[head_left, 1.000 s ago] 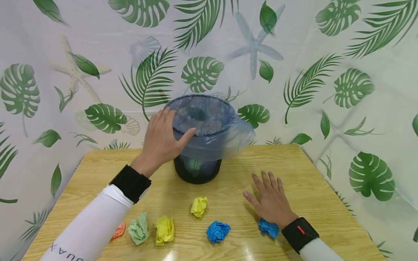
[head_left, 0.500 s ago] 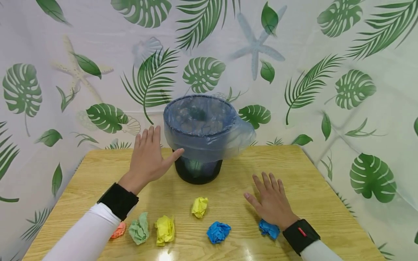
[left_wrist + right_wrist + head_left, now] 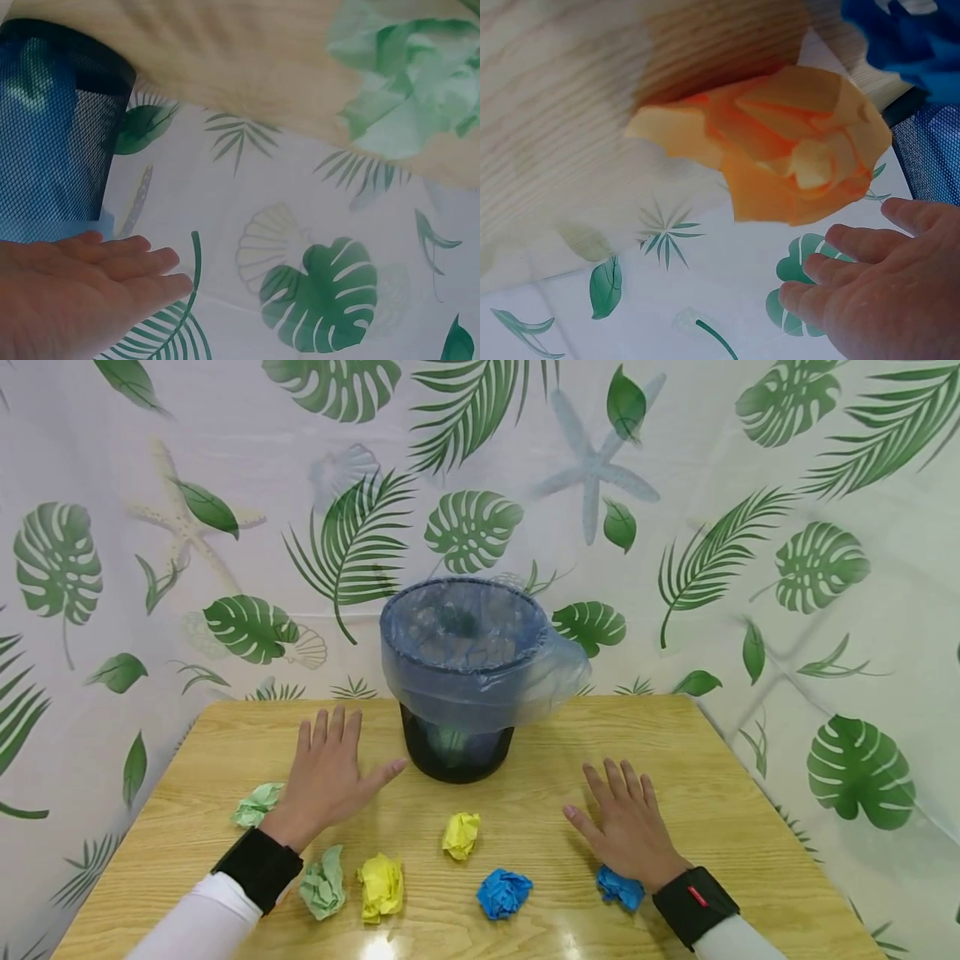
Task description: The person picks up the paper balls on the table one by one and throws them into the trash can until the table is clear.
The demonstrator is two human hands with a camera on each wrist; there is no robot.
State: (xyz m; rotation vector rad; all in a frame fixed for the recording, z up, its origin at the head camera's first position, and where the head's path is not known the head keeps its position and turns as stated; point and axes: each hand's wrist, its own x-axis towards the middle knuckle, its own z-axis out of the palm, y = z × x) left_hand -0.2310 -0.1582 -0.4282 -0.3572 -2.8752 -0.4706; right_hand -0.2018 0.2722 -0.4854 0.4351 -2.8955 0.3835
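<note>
My left hand (image 3: 322, 781) is over the left of the table with straight, spread fingers and nothing in it. Beside its wrist lies a light green crumpled paper ball (image 3: 257, 804); another green paper ball (image 3: 323, 883) is just right of the wristband. My right hand (image 3: 628, 827), fingers extended, is at the table's right side. A blue paper ball (image 3: 620, 887) shows by its wristband. The right wrist view has an orange paper ball (image 3: 795, 150) near that hand; the head view hides it.
A black mesh bin (image 3: 454, 756) lined with a translucent blue bag (image 3: 450, 697) stands at the table's back middle. Two yellow paper balls (image 3: 382, 887) and another blue paper ball (image 3: 504, 894) lie in front. A leaf-printed curtain (image 3: 480, 452) hangs behind the table (image 3: 570, 743).
My left hand has come away from the bin rim, down and left toward me. A green paper ball now shows beside its wrist, while the orange-pink one is largely covered. The right hand stays.
</note>
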